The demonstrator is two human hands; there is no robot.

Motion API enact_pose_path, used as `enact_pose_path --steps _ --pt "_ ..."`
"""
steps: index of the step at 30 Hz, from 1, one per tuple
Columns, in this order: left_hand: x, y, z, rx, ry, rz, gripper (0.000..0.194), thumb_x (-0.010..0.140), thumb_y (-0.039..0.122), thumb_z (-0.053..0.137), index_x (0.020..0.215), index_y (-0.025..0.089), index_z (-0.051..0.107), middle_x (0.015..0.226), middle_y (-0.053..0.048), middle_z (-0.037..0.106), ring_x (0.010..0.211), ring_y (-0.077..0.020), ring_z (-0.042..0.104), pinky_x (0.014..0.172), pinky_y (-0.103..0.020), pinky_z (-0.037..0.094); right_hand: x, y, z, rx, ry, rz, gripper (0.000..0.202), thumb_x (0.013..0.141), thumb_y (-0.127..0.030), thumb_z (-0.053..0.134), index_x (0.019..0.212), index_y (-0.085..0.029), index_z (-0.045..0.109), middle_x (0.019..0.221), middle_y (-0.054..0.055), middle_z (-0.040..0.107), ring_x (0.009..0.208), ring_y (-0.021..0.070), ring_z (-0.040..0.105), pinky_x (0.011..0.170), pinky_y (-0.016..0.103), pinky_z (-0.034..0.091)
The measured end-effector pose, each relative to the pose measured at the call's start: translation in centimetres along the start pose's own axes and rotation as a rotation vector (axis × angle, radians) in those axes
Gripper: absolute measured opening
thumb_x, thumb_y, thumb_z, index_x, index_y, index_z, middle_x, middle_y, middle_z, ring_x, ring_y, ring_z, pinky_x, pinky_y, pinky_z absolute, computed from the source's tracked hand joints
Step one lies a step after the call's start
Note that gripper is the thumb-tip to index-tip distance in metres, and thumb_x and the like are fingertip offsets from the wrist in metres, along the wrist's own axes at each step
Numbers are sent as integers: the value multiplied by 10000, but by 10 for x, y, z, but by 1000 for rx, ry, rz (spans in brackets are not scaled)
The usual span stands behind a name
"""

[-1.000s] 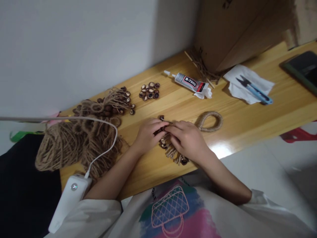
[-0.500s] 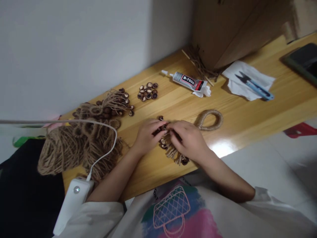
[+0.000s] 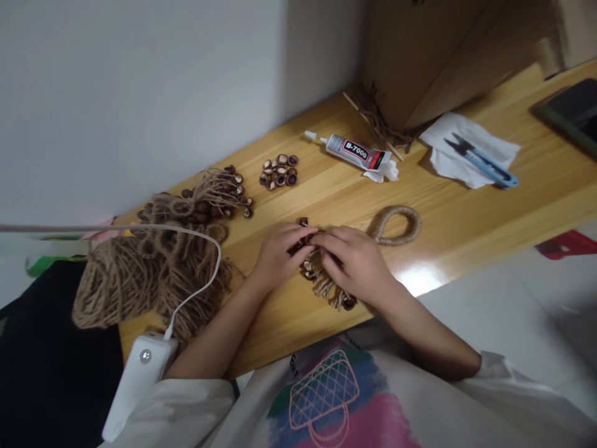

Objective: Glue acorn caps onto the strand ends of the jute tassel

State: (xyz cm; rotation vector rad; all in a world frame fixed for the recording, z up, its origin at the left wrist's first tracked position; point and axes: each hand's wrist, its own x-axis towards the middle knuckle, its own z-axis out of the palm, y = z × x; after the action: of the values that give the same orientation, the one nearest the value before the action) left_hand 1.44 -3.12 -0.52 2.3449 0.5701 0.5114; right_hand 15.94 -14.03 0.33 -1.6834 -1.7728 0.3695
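My left hand (image 3: 280, 255) is closed, its thumb and fingers pinching a brown nut shell (image 3: 298, 245). Against it, the fingertips of my right hand (image 3: 354, 258) are pressed together on what looks like a strand end, mostly hidden by the fingers. Below both hands lies a fringe of twisted jute cords (image 3: 329, 287) with brown shells at its ends, partly under my right hand. A wrapped jute ring (image 3: 398, 225) rests just beyond my right hand. A small group of halved nut shells (image 3: 278, 172) lies farther back on the wooden table (image 3: 261, 336).
At left are a jute bundle (image 3: 116, 286), corded shells (image 3: 200, 205) and a white power bank (image 3: 140, 386) with a cable. Behind sit a B-7000 glue tube (image 3: 357, 152) and a cardboard box (image 3: 410, 62). Blue thread snips (image 3: 485, 163) lie on white tissue (image 3: 443, 149) near a phone (image 3: 571, 115).
The right fingertips have shifted slightly and now cover more of the shell in the left hand. Otherwise the hands and objects stay almost the same.
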Motion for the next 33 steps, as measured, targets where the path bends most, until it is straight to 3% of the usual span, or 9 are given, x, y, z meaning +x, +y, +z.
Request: enact_pose_path --steps 24,33 --pt "1 0 -1 -35 -37 -52 216 827 226 570 1006 188 685 939 -56 712 874 -185 645 801 -324 512 3 -8 -1 -163 -71 26 247 853 -178 437 979 -143 647 863 89 642 776 212 549 710 334 410" --pt "1 2 -1 -42 5 -47 182 801 178 609 968 175 683 914 -41 728 846 -165 661 793 -301 516 -1 -8 4 -93 23 41 254 860 -195 428 994 -136 635 898 93 670 809 219 590 732 341 437"
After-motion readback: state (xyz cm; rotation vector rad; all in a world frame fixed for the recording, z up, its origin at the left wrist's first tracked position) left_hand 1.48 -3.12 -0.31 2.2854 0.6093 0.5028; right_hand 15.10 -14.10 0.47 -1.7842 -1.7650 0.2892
